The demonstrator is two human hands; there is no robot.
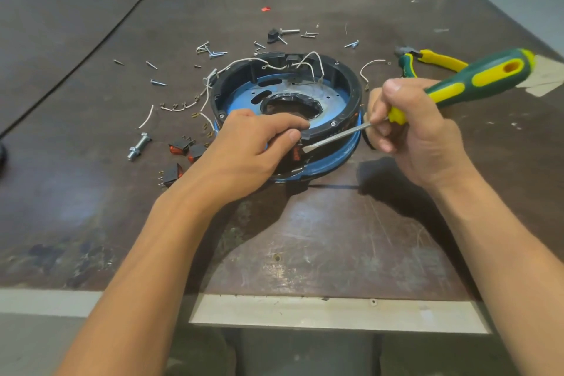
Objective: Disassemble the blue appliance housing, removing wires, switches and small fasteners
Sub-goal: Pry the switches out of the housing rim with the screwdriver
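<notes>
— Where's the housing?
— Mid-table. My left hand grips its near rim; my right hand grasps the screwdriver, blade tip on the near wall.
— Room?
— Bare toward the front edge. Screws and switches crowd the left, pliers lie to the right.

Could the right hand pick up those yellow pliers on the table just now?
Probably not at once: the right hand grips the screwdriver. The pliers lie close beyond it with nothing between, so freeing the hand should suffice.
</notes>
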